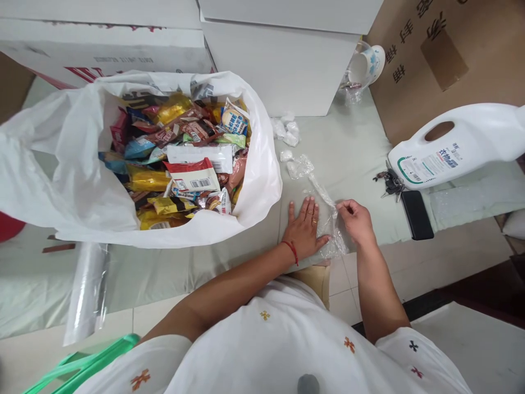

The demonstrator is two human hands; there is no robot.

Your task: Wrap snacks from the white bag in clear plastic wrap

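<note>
My left hand (302, 230) lies flat with fingers spread, pressed down at the left side of a clear plastic bag (335, 241) near the table's front edge. The thumb and fingers of my right hand (356, 220) pinch the bag's right edge. The bag is crumpled and stretches away from me in a narrow strip. Just beyond it are a crumpled piece of clear plastic (301, 167) and several small white bundles (288, 130).
To the left stands a white plastic bag (262, 180) full of wrapped snacks (184, 158). White boxes (274, 65) and a cardboard box (451, 60) line the back. A white detergent jug (459, 145), keys (391, 183) and a black phone (417, 215) lie at right. A clear plastic roll (84, 293) hangs over the left front edge.
</note>
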